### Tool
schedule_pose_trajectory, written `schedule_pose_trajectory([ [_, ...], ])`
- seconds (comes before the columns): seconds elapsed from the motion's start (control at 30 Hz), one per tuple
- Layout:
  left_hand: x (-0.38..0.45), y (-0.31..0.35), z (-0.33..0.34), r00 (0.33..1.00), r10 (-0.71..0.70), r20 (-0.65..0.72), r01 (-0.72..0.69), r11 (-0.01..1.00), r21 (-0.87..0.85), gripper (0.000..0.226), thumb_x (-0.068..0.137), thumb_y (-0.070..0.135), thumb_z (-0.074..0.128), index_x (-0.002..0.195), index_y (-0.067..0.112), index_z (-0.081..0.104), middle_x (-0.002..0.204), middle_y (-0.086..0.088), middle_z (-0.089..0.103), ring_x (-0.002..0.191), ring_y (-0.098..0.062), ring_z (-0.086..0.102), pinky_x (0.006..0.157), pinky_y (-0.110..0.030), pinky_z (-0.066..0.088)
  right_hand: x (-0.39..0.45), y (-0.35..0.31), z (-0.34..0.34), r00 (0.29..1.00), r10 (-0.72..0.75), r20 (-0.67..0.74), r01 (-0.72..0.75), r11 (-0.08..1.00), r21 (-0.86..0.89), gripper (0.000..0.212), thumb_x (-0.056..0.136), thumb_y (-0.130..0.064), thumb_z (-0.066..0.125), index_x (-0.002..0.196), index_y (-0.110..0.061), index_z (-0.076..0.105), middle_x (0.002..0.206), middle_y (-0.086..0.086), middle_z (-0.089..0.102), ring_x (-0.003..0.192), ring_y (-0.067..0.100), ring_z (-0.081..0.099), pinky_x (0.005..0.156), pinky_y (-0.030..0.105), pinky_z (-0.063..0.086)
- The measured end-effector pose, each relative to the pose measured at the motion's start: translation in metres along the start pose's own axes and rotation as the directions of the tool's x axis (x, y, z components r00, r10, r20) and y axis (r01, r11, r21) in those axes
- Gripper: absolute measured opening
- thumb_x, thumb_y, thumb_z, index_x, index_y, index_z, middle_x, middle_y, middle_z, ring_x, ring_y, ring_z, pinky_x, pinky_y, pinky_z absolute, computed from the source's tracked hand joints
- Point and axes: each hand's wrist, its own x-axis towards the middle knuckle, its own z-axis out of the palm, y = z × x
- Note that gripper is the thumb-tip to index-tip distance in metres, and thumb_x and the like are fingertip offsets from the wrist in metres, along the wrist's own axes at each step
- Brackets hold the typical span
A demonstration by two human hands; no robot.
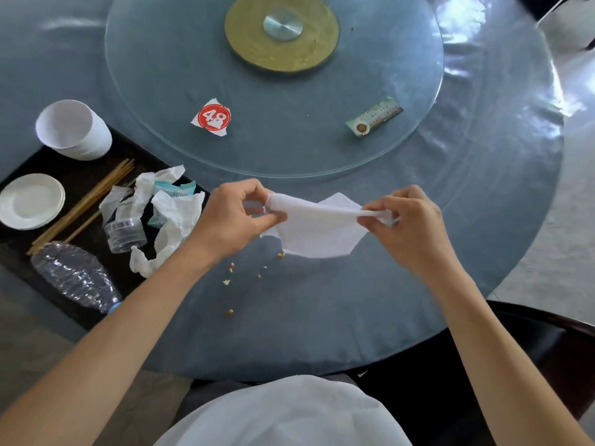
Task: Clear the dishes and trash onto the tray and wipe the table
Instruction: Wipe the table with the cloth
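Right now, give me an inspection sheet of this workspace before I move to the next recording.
Surface: round table with glass turntable; crumbs near the front edge.
Job's things: tray holds cups, plates, chopsticks, bottles, tissues; white cloth held above the table.
Clutter: red 48 tag and green packet on the turntable.
Grips: left hand and right hand each pinch a cloth end.
Cables: nothing seen.
Surroundings: dark chair, pale floor.

Dark chair on pale floor, bright daylight glare.
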Motion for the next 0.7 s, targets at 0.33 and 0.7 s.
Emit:
schedule_pose_trajectory([
  [0.33, 0.060, 0.032, 0.020, 0.944, 0.320, -0.077, -0.315, 0.946, 0.070, 0.026, 0.079, 0.004, 0.083, 0.103, 0.012, 0.076, 0.097, -0.004, 0.076, 0.089, -0.014, 0.070, 0.085, -0.024, 0.059, 0.046, 0.031, -0.029, 0.924, -0.287, -0.253, 0.266, 0.957, -0.112, 0.016, 0.087, -0.019, 0.084, 0.103, -0.022, 0.083, 0.093, -0.004, 0.075, 0.076, 0.021, 0.063, 0.072, 0.033, 0.051],
  [0.7, -0.018, -0.086, 0.114, 0.943, -0.047, 0.330, -0.033, 0.972, 0.232, 0.013, 0.089, 0.016, 0.069, 0.088, 0.027, 0.063, 0.083, 0.011, 0.067, 0.080, -0.007, 0.061, 0.069, -0.029, 0.046, -0.053, 0.148, 0.047, 0.980, 0.072, 0.184, -0.060, 0.996, -0.070, 0.025, 0.092, -0.014, 0.078, 0.110, -0.033, 0.079, 0.085, -0.029, 0.062, 0.085, 0.007, 0.058, 0.075, 0.032, 0.052],
])
